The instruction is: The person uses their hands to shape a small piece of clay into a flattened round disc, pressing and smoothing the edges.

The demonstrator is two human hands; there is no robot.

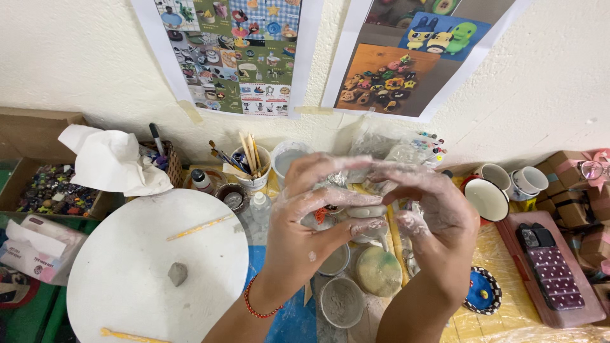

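Both clay-smeared hands meet above the cluttered table: the left hand and right hand pinch a small smooth grey clay piece between curled fingertips. A small grey clay lump lies on the round white board nearby.

Two hands, two cups

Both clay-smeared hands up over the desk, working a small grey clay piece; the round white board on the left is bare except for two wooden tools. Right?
Not quite. The head view shows the round white board also carries a small grey clay lump between the two wooden tools. The rest holds: left hand and right hand, both clay-smeared, work a small grey clay piece.
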